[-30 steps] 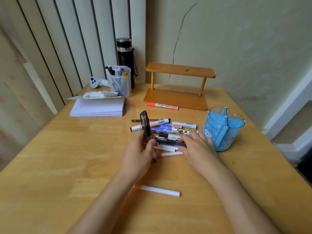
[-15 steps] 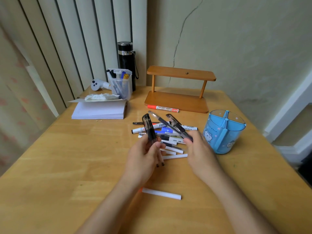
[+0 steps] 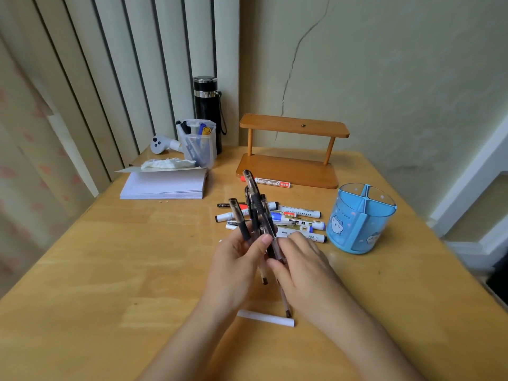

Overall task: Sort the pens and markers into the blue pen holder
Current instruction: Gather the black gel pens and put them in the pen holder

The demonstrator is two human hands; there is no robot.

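My left hand [image 3: 235, 259] grips a bunch of black gel pens [image 3: 254, 207] that stand tilted above the table. My right hand [image 3: 298, 259] pinches the lower barrels of the same bunch from the right. Behind the hands lies a pile of markers and pens [image 3: 297, 218] on the wooden table. The blue pen holder [image 3: 360, 218] stands upright to the right of the pile, its divided compartments showing nothing inside. A red whiteboard marker [image 3: 270, 183] lies against the wooden shelf's base. A white pen [image 3: 265, 318] lies near me, below my hands.
A wooden two-tier shelf [image 3: 291, 149] stands at the back. At the back left are a clear pen box [image 3: 198, 144], a black flask [image 3: 207, 111], a white controller [image 3: 162, 144] and a paper stack [image 3: 165, 184] with a crumpled tissue. The table's right edge [image 3: 439, 243] is close to the holder.
My right hand lifted two black pens from the pile and brought them left against the pen in my left hand. Both hands now hold one bunch.
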